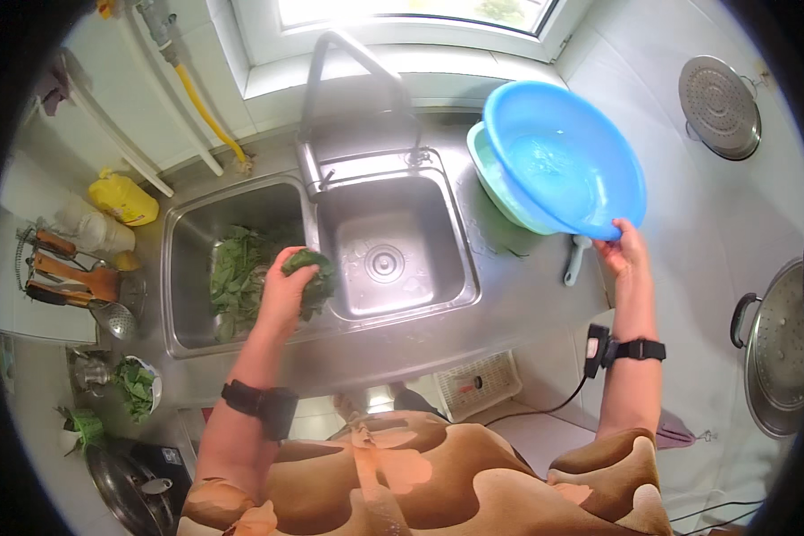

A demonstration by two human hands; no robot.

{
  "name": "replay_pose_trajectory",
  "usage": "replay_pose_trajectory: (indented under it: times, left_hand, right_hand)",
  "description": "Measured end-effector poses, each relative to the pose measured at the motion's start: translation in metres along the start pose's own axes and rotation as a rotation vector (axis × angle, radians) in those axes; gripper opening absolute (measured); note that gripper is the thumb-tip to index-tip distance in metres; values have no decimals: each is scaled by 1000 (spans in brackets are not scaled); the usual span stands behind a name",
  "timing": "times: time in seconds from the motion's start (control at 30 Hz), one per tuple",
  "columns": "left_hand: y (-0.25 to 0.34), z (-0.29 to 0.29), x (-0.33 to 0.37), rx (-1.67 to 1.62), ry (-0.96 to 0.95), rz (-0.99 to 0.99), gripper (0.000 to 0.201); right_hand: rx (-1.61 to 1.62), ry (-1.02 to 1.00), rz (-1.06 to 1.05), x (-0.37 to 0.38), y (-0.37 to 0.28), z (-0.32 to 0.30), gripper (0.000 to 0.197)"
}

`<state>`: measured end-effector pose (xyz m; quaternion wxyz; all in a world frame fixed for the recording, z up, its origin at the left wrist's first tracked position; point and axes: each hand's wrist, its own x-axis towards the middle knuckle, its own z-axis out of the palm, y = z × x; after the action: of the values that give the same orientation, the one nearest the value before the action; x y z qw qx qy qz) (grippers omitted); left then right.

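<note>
Two hands (pixel 282 293) (pixel 625 255), two basins (pixel 549 161) (pixel 498 189), two sink compartments (pixel 353 237) (pixel 277 204), one faucet (pixel 308 168)

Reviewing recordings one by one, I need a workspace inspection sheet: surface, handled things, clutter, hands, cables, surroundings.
Surface: stainless-steel counter, double-bowl sink.
Handled things: leafy greens; blue basin overlapping pale green basin in view.
Clutter: grey-handled utensil beside basins; yellow jug left of sink.
Hands: left hand holds greens; right hand grips blue basin's rim.
Cables: black cable at right wrist device.
Surroundings: window behind sink; perforated metal steamer on right wall.
</note>
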<state>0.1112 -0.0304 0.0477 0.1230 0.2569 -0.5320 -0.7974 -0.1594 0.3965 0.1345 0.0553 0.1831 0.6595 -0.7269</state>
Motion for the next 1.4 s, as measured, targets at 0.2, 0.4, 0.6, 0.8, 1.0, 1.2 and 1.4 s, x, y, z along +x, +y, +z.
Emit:
replay_pose_trajectory:
  times: [0.2,0.4,0.6,0.8,1.0,1.2,1.4]
  left_hand:
    - [0,3,-1,-2,-39,-10,22]
    - [0,3,-5,-31,-26,-59,23]
    - [-1,1,-2,36,-41,-57,23]
    - [-9,6,-3,-14,-90,-70,22]
    - [-8,2,-11,32,-70,-87,19]
    - [-13,-8,-17,77,-44,-55,19]
    - [-13,-17,-30,51,-12,-55,22]
  right_hand:
    - [-124,124,-155,8,-17,-6,30]
    - [-547,294,-650,6,-13,6,37]
    - [-959,370,-1013,-34,-17,35,51]
    - [-1039,233,-1459,-61,-25,44,67]
    - [-1083,240,-1455,-69,-38,38,67]
    - [-1032,332,-1485,-44,-42,14,57]
    - [-1022,526,-1422,-43,-58,-18,49]
